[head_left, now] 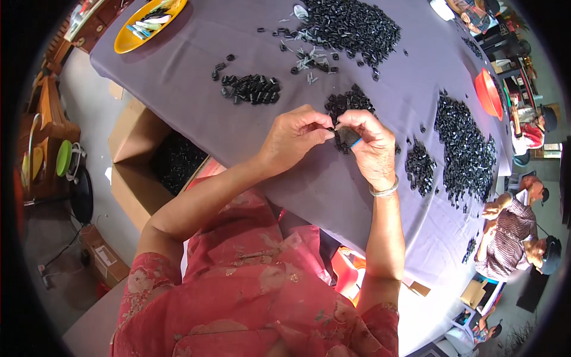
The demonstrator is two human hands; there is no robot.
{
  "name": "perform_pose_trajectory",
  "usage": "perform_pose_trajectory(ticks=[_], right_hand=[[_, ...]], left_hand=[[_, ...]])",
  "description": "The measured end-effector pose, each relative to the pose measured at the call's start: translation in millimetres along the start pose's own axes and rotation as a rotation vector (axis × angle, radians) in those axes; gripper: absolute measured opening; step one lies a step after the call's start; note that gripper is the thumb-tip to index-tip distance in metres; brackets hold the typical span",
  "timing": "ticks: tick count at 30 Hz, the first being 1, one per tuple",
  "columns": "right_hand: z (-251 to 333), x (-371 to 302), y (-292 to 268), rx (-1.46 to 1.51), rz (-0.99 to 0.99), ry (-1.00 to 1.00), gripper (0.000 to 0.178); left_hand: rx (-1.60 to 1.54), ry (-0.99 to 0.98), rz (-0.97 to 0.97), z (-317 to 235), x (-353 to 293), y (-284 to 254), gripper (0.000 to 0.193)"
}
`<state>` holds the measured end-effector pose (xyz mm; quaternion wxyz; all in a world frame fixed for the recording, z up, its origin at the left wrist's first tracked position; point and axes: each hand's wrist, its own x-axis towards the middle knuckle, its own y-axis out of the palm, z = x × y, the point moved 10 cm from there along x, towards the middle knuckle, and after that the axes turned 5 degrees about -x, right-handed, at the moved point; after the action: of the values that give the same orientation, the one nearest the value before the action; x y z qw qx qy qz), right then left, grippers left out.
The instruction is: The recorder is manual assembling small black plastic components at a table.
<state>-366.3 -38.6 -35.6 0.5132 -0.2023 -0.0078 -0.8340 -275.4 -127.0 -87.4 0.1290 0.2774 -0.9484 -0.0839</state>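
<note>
Over a cloth-covered surface (196,98), a worker's left hand (297,135) and right hand (370,143) come together, fingertips nearly touching. The left hand pinches a small black piece (331,129) between thumb and forefinger; the right hand, thumb and fingers curled in, grips a rounded dark pad (347,136) with a blue edge. The piece sits between the two sets of fingertips, toward 3 o'clock from the left hand and toward 10 o'clock from the right palm. Its long axis is too small to make out, and whether it touches the pad cannot be told. The pad's blue edge faces about 5 o'clock.

Just beyond the fingertips, toward 1 o'clock, lies a small heap of black pieces (355,98), partly hidden by the right hand, the nearer of the two. From the point where the hands meet, a loose cluster (254,90) lies at 10 o'clock, nearer the left hand; clear slivers (311,61) are scattered toward 12, short of a large mound (357,30). A smaller pile (420,168) rests near 4 o'clock, on the right hand's side, with a broad heap (464,146) past it at 3. A yellow plate (121,43) stands far off at 10.
</note>
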Motion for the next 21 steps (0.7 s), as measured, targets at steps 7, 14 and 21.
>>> perform_pose_trajectory(ticks=[7, 14, 21], right_hand=[[1.9, 1.8, 0.1, -0.448, -0.072, 0.060, 0.030], [10.1, 1.3, 1.5, -0.579, -0.062, 0.037, 0.033], [19.2, 1.9, 9.9, -0.664, -0.049, -0.028, 0.032]], left_hand=[[0.028, 0.007, 0.009, 10.9, 0.3, -1.8, 0.012], [0.162, 0.028, 0.013, 7.7, -1.2, -1.2, 0.014], [0.181, -0.020, 0.004, 9.9, -3.5, -1.0, 0.010]])
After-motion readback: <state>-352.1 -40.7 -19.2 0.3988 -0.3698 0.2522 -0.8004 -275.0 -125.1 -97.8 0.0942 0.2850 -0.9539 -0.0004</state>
